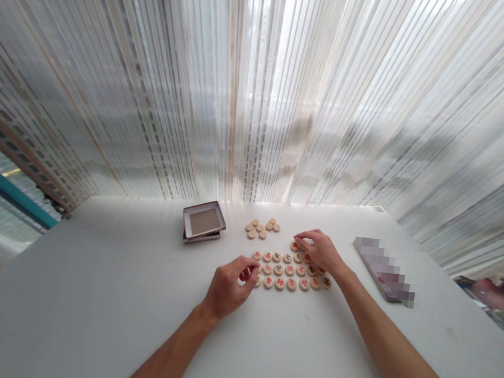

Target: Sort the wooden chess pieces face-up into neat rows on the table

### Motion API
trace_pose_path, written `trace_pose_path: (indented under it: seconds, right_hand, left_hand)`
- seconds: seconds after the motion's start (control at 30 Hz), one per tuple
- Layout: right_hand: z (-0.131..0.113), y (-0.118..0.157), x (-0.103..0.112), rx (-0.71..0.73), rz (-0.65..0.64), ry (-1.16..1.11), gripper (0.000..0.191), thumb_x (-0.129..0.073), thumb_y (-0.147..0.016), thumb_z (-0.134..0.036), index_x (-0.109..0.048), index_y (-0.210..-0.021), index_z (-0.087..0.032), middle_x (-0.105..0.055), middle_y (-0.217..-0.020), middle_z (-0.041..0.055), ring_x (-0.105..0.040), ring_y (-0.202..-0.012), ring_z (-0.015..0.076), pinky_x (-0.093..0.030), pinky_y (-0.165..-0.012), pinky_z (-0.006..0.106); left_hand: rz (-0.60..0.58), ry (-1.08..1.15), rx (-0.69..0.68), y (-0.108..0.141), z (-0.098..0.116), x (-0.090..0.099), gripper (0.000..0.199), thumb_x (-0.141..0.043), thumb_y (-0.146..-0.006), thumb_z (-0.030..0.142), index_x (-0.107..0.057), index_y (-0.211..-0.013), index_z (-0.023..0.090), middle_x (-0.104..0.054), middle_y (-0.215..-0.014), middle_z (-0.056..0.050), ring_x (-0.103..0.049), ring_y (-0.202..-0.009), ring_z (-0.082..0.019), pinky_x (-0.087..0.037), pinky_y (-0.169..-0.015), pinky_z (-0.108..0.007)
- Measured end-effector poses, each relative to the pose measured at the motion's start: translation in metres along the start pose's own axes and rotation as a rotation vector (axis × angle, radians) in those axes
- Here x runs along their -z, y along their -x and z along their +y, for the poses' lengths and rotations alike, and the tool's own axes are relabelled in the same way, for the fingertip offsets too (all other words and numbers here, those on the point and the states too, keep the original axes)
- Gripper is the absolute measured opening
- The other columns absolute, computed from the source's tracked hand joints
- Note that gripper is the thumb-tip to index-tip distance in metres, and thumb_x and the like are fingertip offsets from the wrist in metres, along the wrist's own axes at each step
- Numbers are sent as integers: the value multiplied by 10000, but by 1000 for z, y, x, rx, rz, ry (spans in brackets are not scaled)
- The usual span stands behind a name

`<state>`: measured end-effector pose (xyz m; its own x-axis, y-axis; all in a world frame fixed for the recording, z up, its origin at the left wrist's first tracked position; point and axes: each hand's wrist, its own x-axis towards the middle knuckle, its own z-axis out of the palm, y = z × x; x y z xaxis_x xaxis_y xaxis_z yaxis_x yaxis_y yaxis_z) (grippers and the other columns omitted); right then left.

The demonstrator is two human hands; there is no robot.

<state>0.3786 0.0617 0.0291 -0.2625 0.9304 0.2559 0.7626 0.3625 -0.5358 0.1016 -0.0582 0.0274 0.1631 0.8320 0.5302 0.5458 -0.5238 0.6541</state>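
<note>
Round wooden xiangqi pieces with red and black characters lie face up in three rows [289, 270] on the white table. My right hand [318, 249] reaches over the far right of the rows, its fingertips on a single xiangqi piece [294, 246] behind the back row. The fingers are closed at that piece, and the hand partly covers pieces below it. My left hand [232, 281] is at the left end of the rows, thumb and fingers curled in a pinch beside the middle row. Whether it grips a piece there is hidden.
Several blank-side-up pieces [259, 228] lie loosely behind the rows. An open shallow box [205, 220] stands at the back left, stacked on another part. A flat, partly blurred case [381, 270] lies at right. Striped sheer curtains [258, 92] hang along the far edge of the table [130, 296].
</note>
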Motion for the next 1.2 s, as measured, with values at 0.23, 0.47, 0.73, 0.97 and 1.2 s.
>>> trace_pose_path:
  seconds: [0.23, 0.47, 0.73, 0.97, 1.2]
  right_hand:
    - [0, -2, 2, 47, -57, 16, 175, -620, -879, -364, -773, -924, -292, -736, -955, 36, -612, -1036, 245, -481, -888, 355]
    - [1, -3, 3, 65, -71, 38, 165, -619, -875, -350, -770, -915, -299, -750, -955, 23, -610, -1042, 254, -474, -885, 365]
    - [-5, -2, 6, 85, -52, 41, 171, -607, -880, -331, -757, -948, -283, -739, -988, 37, -626, -1019, 251, -491, -878, 374]
    - [-38, -4, -9, 173, -46, 8, 203, -562, -929, -283, -720, -1056, -296, -728, -1059, 32, -613, -1068, 238, -491, -927, 385]
    - [-75, -20, -36, 234, -67, 10, 197, -639, -898, -306, -712, -1076, -264, -725, -1068, 46, -627, -1035, 243, -484, -912, 376]
  left_hand:
    - [34, 2, 51, -2, -4, 2, 93, -559, -914, 209, -639, -962, 210, -673, -784, 7, -617, -629, -113, -523, -650, -230]
    - [57, 8, 62, -3, -7, 2, 100, -560, -912, 222, -643, -966, 209, -673, -779, 7, -618, -617, -114, -526, -638, -230]
    - [76, -3, 78, -5, -10, 5, 108, -555, -916, 236, -648, -964, 214, -677, -780, 6, -622, -610, -116, -528, -637, -231]
    - [112, -28, 104, -7, -18, 5, 123, -549, -915, 256, -654, -956, 207, -674, -758, 4, -612, -580, -116, -534, -612, -229]
    - [112, -35, 106, -8, -20, 5, 126, -547, -914, 252, -657, -959, 208, -684, -768, 3, -614, -575, -117, -540, -608, -234]
